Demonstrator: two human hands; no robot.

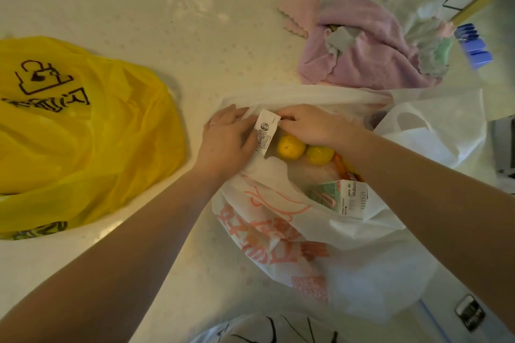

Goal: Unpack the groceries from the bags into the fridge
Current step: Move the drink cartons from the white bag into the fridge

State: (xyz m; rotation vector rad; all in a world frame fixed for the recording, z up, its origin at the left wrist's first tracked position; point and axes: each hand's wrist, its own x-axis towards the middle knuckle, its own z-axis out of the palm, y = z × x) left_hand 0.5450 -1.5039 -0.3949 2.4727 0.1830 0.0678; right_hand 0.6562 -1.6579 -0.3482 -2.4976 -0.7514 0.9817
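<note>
A white plastic bag with pink print lies open on the pale counter. Inside it I see two yellow-orange fruits, an orange packet and a green-and-white carton. A printed paper receipt is attached at the bag's far rim. My left hand holds the bag's edge beside the receipt, fingers bent over the plastic. My right hand pinches the top of the receipt, just above the fruits. A yellow plastic bag with black print lies to the left.
Pink and green cloths are heaped at the far right of the counter. Another white bag lies right of the open one. A blue object sits at the right edge, and cabinet fronts show at the top right.
</note>
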